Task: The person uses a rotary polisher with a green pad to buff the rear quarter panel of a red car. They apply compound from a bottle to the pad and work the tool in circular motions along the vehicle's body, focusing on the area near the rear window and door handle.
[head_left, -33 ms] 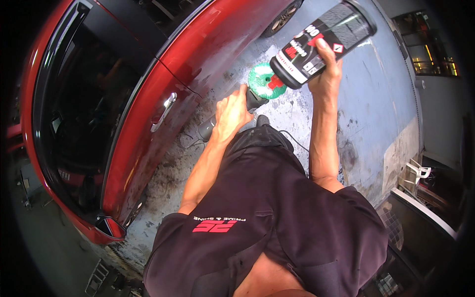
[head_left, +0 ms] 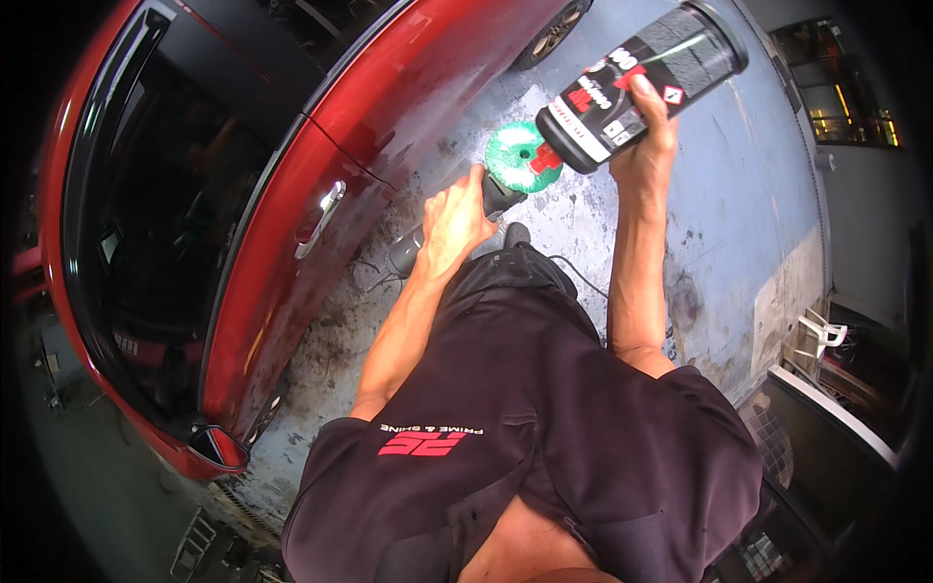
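Observation:
My left hand (head_left: 454, 225) is wrapped round the dark head of a polisher (head_left: 501, 197), its grey body running back beneath my wrist. The green foam pad (head_left: 507, 148) on it faces up, with a small hole in its middle. In my right hand (head_left: 649, 136) is a large black bottle (head_left: 646, 83) with a white band and red marks. It is tipped, its red nozzle (head_left: 546, 158) pointing down at the right part of the pad. Whether the nozzle touches the foam, and whether anything flows out, I cannot tell.
A red car (head_left: 292, 185) stands along my left, with its door handle (head_left: 322, 216), side mirror (head_left: 216, 447) and a wheel (head_left: 554, 37) in view. A thin cable (head_left: 580, 276) trails over the stained floor (head_left: 724, 223). At the right are a white chair (head_left: 821, 333) and another vehicle.
The bottle has shifted slightly to the right with my right hand, its nozzle moving a little off the pad's middle. My left hand and the polisher have hardly moved.

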The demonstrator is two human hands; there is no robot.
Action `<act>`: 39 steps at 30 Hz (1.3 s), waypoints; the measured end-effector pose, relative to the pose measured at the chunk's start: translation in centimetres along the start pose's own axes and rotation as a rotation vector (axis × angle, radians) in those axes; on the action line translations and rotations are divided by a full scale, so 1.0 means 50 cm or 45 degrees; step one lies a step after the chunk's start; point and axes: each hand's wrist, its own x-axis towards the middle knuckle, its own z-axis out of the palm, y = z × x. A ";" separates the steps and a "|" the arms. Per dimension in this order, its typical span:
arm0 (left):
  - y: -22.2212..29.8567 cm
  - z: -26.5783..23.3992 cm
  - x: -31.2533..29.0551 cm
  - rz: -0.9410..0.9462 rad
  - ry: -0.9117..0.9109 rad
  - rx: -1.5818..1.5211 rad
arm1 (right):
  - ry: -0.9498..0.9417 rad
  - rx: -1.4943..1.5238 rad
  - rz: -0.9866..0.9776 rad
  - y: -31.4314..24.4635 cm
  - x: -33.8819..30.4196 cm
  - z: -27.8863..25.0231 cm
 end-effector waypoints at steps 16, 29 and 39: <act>-0.109 0.358 -0.012 -0.645 -0.483 -0.035 | 1.115 0.956 1.510 0.738 -0.215 -0.767; -0.239 0.731 -0.002 -1.019 -0.792 -0.224 | 0.898 0.282 2.198 1.388 -0.342 -1.098; -0.141 0.676 0.036 -0.895 -0.695 -0.410 | 0.968 -1.043 1.762 1.260 -0.290 -1.081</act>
